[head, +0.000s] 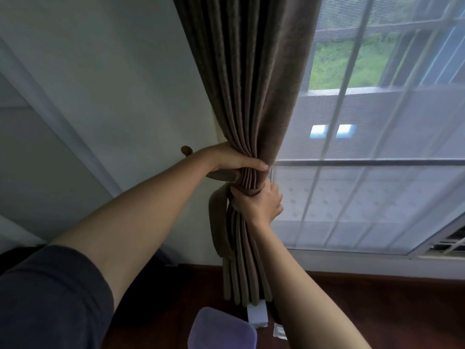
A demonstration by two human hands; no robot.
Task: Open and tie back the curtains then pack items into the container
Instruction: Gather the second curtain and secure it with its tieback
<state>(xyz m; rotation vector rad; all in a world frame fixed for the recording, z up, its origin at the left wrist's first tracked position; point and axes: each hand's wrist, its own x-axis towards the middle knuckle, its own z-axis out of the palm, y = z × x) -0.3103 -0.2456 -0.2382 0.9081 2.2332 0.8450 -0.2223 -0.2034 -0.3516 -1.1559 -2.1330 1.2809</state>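
The head view shows 1 brown curtain (249,96) drawn to the left edge of the window (377,152) and gathered into a tight bundle of folds. The left hand (234,158) grips that bundle from the left, with its thumb lying across the front of the folds. Just below, touching the same bundle, the right hand (259,202) has its fingers curled round the folds and the tieback band (219,222) wrapped there. A loop of the band hangs down the curtain's left side. A small brown wall hook (186,150) sits on the white wall just behind the left wrist. Under the curtain's hem, on a reddish-brown wooden surface (377,311), stand a purple container (222,328), a white box (257,314) just beside it and a small white packet (279,332).
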